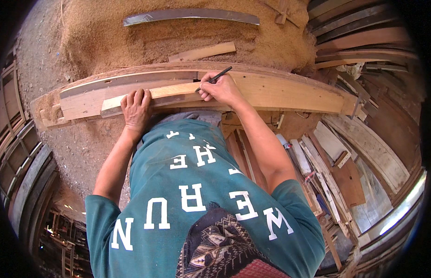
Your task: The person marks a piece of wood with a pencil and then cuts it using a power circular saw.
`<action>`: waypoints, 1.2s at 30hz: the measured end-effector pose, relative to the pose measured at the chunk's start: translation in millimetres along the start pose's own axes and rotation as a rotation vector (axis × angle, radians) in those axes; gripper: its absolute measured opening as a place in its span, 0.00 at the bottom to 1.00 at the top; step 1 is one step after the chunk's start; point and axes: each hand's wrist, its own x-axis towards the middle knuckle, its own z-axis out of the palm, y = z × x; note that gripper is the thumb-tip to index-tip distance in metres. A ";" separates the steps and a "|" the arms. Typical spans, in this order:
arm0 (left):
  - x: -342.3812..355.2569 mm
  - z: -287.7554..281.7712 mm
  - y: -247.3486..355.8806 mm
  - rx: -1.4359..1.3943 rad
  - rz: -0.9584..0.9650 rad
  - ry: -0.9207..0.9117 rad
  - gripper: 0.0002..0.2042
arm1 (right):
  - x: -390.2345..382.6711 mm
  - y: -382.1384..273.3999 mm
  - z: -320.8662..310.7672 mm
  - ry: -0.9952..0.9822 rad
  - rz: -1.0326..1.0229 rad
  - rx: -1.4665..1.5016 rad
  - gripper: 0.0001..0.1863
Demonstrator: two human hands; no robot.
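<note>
A narrow strip of pale wood [171, 91] lies on a long plank bench [289, 92] across the view. My left hand [136, 109] grips the strip near its left part, fingers curled over its top. My right hand [218, 89] holds a slim black pen or pencil [223, 72] at a slant, its point at the strip's top face to the right of my left hand. A weathered board [81, 102] lies under the strip's left end. Below the bench my teal shirt and a patterned dark cloth fill the middle of the view.
Sawdust heaps [85, 32] lie beyond the bench, with a long grey strip [191, 17] and a short wood piece [201, 52] on them. Stacked planks [359, 37] stand at the upper right, assorted boards [364, 148] at the lower right, and wooden frames [14, 116] along the left edge.
</note>
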 end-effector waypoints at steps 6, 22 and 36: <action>-2.7 6.9 -3.2 0.020 0.013 0.021 0.26 | 0.2 1.0 0.1 0.001 -0.012 -0.005 0.07; -5.5 5.3 -0.6 0.022 0.005 0.007 0.25 | 0.8 -3.4 0.5 0.000 0.038 0.006 0.08; -9.5 10.6 -2.7 0.014 0.002 0.022 0.26 | 1.1 -10.0 3.7 -0.006 0.077 -0.006 0.07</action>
